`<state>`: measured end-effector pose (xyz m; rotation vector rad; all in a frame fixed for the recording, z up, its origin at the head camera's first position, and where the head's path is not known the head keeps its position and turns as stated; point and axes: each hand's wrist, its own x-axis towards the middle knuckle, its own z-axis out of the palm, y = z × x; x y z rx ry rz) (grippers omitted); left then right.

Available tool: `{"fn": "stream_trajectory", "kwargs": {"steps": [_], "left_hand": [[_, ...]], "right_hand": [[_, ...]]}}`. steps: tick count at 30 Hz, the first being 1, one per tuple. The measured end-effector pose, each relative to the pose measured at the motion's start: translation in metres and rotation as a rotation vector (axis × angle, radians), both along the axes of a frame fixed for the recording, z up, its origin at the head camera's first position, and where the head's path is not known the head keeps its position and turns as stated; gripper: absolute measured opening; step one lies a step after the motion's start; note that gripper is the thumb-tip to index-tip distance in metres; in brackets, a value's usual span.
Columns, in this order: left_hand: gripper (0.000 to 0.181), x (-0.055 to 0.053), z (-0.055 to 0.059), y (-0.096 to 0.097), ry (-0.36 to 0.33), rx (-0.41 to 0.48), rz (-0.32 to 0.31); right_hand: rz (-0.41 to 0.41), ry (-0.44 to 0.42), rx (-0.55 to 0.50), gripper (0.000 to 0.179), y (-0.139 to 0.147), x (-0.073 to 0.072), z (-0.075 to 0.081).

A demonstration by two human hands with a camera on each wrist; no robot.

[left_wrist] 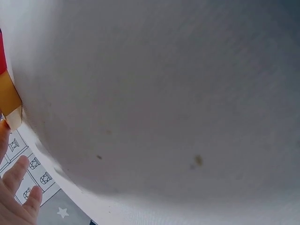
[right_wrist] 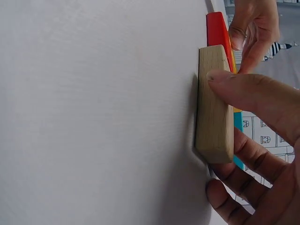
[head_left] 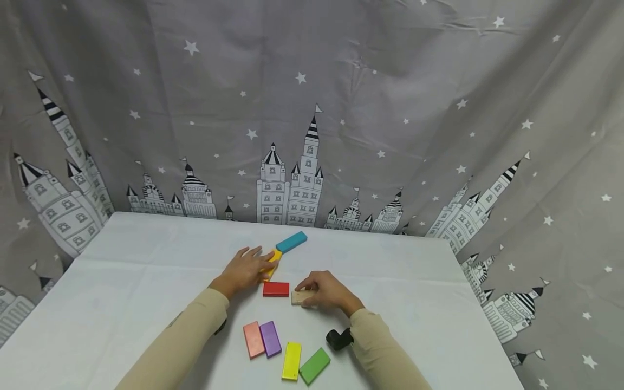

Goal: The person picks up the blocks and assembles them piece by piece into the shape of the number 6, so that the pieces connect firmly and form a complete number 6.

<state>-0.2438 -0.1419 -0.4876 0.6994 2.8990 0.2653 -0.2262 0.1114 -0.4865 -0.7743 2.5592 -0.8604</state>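
Observation:
My right hand [head_left: 327, 290] pinches a plain wooden block [right_wrist: 213, 108] on the white tabletop, thumb along its near side and fingers on its far side. Just left of it lies a red block [head_left: 275, 289]. Behind the red block, my left hand [head_left: 246, 269] holds an orange-yellow block [head_left: 274, 259] between thumb and fingers, partly covering it. A blue block [head_left: 291, 242] sits slantwise at that block's far end. In the left wrist view only some left fingers [left_wrist: 18, 176] show, at the left edge beside the orange-yellow block [left_wrist: 9, 93].
Nearer the front lie a salmon-pink block [head_left: 253, 340] and a purple block [head_left: 270, 339] side by side. Right of them are a bright yellow block [head_left: 291, 361] and a green block [head_left: 314, 366]. A grey castle-print curtain [head_left: 234, 108] hangs behind the white table [head_left: 146, 260].

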Motion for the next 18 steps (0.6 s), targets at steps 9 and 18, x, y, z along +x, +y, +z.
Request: {"fn": "stream_trajectory", "kwargs": {"steps": [9,18], "left_hand": [[0.05,0.0,-0.002,0.0,-0.011,0.013,0.008],[0.049,-0.002,-0.002,-0.001,-0.017,0.016,0.012]], "right_hand": [[-0.083,-0.027,-0.005,0.032,-0.003,-0.008,0.0],[-0.11,0.007,-0.022,0.032,-0.005,-0.011,-0.004]]}}
